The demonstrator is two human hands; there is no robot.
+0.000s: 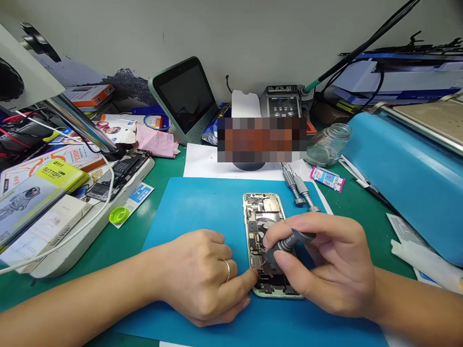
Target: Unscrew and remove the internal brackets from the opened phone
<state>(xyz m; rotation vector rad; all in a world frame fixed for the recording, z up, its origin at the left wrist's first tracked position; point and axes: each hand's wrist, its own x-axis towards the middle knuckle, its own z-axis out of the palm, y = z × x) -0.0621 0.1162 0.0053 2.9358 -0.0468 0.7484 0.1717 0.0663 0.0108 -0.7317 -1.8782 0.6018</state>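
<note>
An opened smartphone [269, 205] lies on a blue work mat [195, 207], its circuit boards and inner parts bare. My left hand [206, 279] rests palm down beside it, fingers curled, one fingertip touching the phone's left edge near the lower end. The inside of that fist is hidden. Over the phone's lower half, my right hand [336, 270] pinches a short dark grey screwdriver [287, 242] between thumb and finger. It tilts down and left toward the phone; its tip is hard to make out. Above the phone lie two silver screwdrivers [294, 185].
Behind the mat are a smart display [188, 96], a control unit [284, 103] and a glass jar [329, 144]. A blue machine [401, 178] stands right. Battery boxes [39, 197], another opened phone [121, 173], a white cable [83, 233] and a metal stand [83, 120] crowd the left.
</note>
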